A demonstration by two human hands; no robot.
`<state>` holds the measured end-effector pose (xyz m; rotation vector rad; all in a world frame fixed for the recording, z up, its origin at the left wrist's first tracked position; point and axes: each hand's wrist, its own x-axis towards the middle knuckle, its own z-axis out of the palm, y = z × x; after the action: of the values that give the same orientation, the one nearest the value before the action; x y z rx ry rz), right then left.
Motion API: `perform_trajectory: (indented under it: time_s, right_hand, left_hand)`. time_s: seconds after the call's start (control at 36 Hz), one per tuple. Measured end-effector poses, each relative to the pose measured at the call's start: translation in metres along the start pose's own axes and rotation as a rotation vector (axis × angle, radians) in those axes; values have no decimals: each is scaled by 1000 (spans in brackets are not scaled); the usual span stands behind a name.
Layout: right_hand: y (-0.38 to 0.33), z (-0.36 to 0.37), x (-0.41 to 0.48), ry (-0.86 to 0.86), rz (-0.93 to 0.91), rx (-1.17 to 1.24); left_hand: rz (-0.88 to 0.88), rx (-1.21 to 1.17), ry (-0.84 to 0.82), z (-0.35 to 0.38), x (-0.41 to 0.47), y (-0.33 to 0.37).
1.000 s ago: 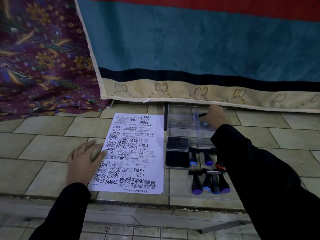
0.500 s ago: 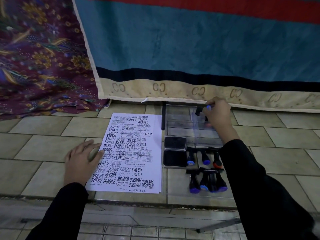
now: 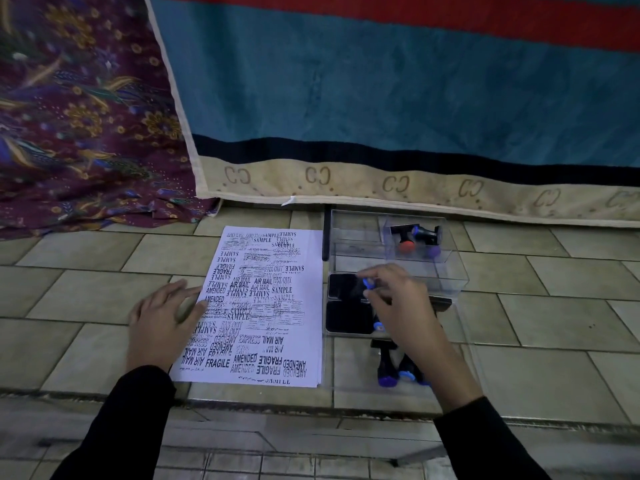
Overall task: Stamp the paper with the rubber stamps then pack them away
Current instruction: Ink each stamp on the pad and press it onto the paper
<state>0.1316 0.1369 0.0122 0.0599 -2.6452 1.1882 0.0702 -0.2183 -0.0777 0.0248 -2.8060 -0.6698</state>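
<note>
The paper (image 3: pixel 256 306) is crowded with impressions; packing is partway. Three rubber stamps (image 3: pixel 417 237) lie in the clear box (image 3: pixel 446 271), others wait nearer. The right hand (image 3: pixel 398 306) pinches a blue-tipped stamp (image 3: pixel 367 283) over the ink pad (image 3: pixel 346 287); the left hand (image 3: pixel 162 323) lies flat, fingers spread, on the paper's edge.

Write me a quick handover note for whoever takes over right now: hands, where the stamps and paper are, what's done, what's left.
Left hand: open, flat on the paper's left edge.
Right hand: over the ink pad, fingers closing on a blue-tipped stamp; whether it is gripped cannot be told.
Paper: on the tiled ledge, covered in stamp marks.
Clear box: behind the ink pad, holding a few stamps.
Loose stamps: lying in front of the ink pad, partly hidden by the right hand.
Done: stamping looks finished; packing is begun.
Left: move the remaining stamps into the box, then likely the ink pad.
</note>
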Motion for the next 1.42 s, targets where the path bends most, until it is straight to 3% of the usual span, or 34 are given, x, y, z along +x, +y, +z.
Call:
perform_trajectory:
  time_s: [0.39,0.58,0.83,1.03,1.19,1.42]
  right_hand:
    - [-5,16,-9,-109,-62,-144]
    - [-7,27,-13,-85,-86,-217]
    - [-6,30,-11,-8,-27,-182]
    - [-21,33,-24,24,-105,-92]
    - [-38,53,-38,-114,-190,10]
    - [-36,69,-43,-174,-228,5]
  left_hand:
    - [16,8,-10,1,0,-3]
    - [6,10,-9,2,1,-3]
    - [4,0,-6,3,1,-4]
    - [0,11,-8,5,1,-6]
    - [-6,-6,-3,5,1,-6]
    - [-6,-9,6,6,1,-7]
